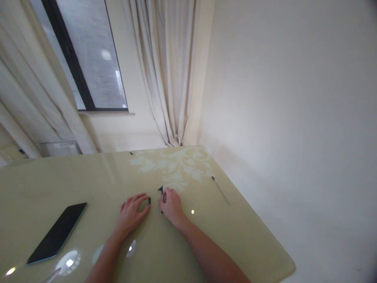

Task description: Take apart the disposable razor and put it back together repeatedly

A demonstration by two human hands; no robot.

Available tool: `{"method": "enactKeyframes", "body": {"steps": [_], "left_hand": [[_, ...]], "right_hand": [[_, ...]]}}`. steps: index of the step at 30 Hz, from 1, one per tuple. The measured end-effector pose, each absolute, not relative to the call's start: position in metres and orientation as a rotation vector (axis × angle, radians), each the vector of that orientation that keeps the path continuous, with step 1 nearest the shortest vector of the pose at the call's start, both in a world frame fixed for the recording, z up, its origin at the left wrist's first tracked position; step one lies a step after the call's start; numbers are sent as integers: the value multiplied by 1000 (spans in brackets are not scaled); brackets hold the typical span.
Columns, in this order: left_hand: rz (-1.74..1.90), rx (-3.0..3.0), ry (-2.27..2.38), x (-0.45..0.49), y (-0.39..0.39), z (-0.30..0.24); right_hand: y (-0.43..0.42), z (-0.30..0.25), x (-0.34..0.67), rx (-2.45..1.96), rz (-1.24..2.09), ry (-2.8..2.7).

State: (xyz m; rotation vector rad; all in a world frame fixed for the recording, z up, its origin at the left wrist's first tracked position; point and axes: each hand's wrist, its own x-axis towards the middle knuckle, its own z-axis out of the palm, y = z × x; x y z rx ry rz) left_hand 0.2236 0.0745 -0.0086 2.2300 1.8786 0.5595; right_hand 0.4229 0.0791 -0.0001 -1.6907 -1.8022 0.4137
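Observation:
My left hand [132, 212] rests low over the table, its thumb and index finger curved round to a small black piece [149, 201]. The piece stands between those two fingertips, seemingly pinched at its ends. Just to the right, my right hand [173, 206] has its fingers closed on a slim dark object with a T-shaped head [160, 189]. The head pokes out beyond the fingertips, and a dark end shows below them. Its middle is hidden by my fingers, so I cannot tell its exact kind.
On the left lies a black flat tablet-like device [59, 232]. A thin white stick with a black tip [220, 190] lies near the right edge of the glossy table [235, 243]. Another small black piece [131, 153] is by the far edge. Curtains, a window and a wall stand beyond.

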Motion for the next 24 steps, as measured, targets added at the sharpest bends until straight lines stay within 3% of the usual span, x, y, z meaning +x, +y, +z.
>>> {"method": "enactKeyframes", "body": {"steps": [9, 13, 17, 24], "left_hand": [[564, 2202, 1876, 224, 75, -10], [590, 2204, 1861, 223, 75, -11], [610, 2208, 1863, 223, 74, -11], [580, 2217, 1889, 224, 69, -12]], "right_hand": [[71, 29, 612, -2018, -85, -1492], [60, 25, 665, -2084, -103, -1446], [63, 11, 638, -2018, -36, -1550], [65, 2, 492, -1780, 185, -1923]]}}
